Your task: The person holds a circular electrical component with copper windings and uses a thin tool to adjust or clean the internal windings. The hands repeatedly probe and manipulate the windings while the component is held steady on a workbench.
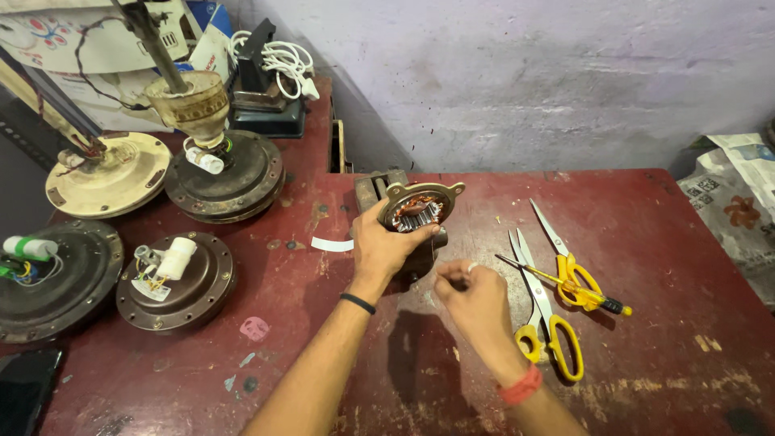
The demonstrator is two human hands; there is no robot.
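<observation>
The left hand [386,246] grips one copper-wound motor stator [420,211] upright above the red tabletop [646,355]. The right hand [478,303] is pinched shut just below it; whether it grasps anything, I cannot tell. Nearby lie two yellow-handled scissors [557,319] and one screwdriver [565,284]; four fan motor housings [176,282] sit left.

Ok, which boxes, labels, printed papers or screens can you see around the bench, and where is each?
Cardboard box: back left corner behind the fan motors, white and blue with red print.
Paper slip: on the red bench just left of the left hand, small white strip.
Newspaper: right edge of the bench, crumpled, grey print with colour patches.
Phone: bottom left corner, dark screen.
</observation>
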